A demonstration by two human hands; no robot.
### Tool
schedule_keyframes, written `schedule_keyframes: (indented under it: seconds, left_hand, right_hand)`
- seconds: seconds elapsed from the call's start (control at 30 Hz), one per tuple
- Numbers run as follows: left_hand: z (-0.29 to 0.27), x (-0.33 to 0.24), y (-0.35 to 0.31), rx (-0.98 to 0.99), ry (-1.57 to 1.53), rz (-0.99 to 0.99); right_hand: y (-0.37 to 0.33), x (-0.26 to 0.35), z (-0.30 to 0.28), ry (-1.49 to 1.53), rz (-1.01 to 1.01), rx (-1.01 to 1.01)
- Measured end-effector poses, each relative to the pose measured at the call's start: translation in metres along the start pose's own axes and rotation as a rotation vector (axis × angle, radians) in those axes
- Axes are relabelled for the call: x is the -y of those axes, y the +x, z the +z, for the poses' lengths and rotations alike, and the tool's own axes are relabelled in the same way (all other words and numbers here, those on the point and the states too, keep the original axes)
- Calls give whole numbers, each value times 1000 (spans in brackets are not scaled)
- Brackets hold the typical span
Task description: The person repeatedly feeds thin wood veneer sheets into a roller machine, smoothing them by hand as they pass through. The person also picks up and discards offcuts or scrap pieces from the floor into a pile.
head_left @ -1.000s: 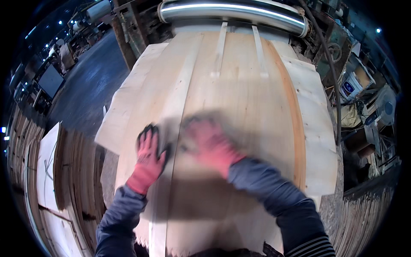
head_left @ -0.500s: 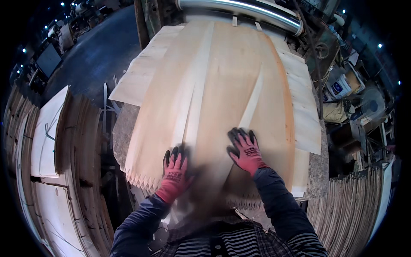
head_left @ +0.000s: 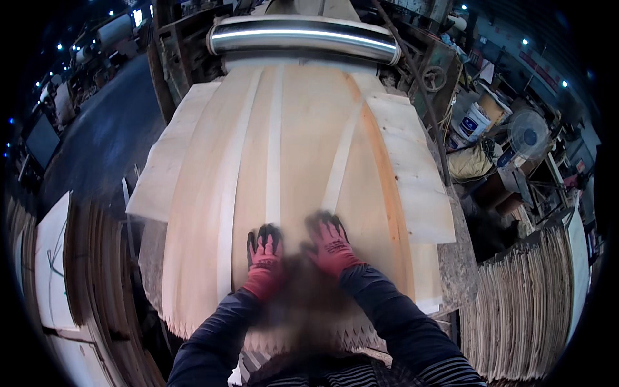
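Observation:
Long, pale wood veneer sheets (head_left: 309,148) lie flat in front of me, with jagged near ends and lighter strips showing between them. An orange-brown streak runs along the right-hand veneer. My left hand (head_left: 265,261), in a red and black glove, rests palm down on the veneer just left of the middle, fingers spread forward. Beside it to the right, my right hand (head_left: 332,246) in a matching glove presses flat near the lower end of a pale slanting strip; its fingertips are slightly blurred. Neither hand grips anything. Beneath, wider whitish veneer sheets (head_left: 416,174) stick out on both sides.
A shiny metal roller (head_left: 303,42) spans the far end. The rough grey table edge (head_left: 153,258) shows beside the sheets. Veneer stacks stand at left (head_left: 97,271) and right (head_left: 516,316). A white bucket (head_left: 474,122) and a fan (head_left: 529,135) are at far right.
The view has shifted, showing more of the roller. My hands have come closer together. The veneer pieces lie differently, with the tapering left gaps now longer, more even pale strips.

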State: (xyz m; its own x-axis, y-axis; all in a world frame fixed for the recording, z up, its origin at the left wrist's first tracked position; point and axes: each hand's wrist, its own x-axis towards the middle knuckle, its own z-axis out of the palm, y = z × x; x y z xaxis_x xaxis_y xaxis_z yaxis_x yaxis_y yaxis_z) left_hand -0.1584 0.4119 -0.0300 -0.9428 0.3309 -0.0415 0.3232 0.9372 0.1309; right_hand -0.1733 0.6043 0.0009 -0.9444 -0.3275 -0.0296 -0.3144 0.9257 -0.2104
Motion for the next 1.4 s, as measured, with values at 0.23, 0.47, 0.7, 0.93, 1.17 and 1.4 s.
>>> schedule_keyframes:
  seconds: [0.23, 0.47, 0.7, 0.93, 1.17, 1.4]
  left_hand:
    - [-18, 29, 122, -173, 80, -24]
    - [-12, 83, 256, -325, 107, 26]
    - [-74, 82, 303, -544, 161, -74]
    - [-78, 130, 15, -288, 36, 15]
    - [-1, 68, -92, -119, -108, -105]
    - [-42, 92, -144, -440, -89, -339]
  right_hand:
    - [108, -70, -25, -15, -118, 17]
    - [247, -127, -60, -74, -79, 88]
    - [335, -157, -72, -377, 183, -520]
    - [155, -14, -50, -115, -416, -308]
    - [40, 128, 0, 231, -520, -221]
    - [-84, 151, 42, 102, -469, 84]
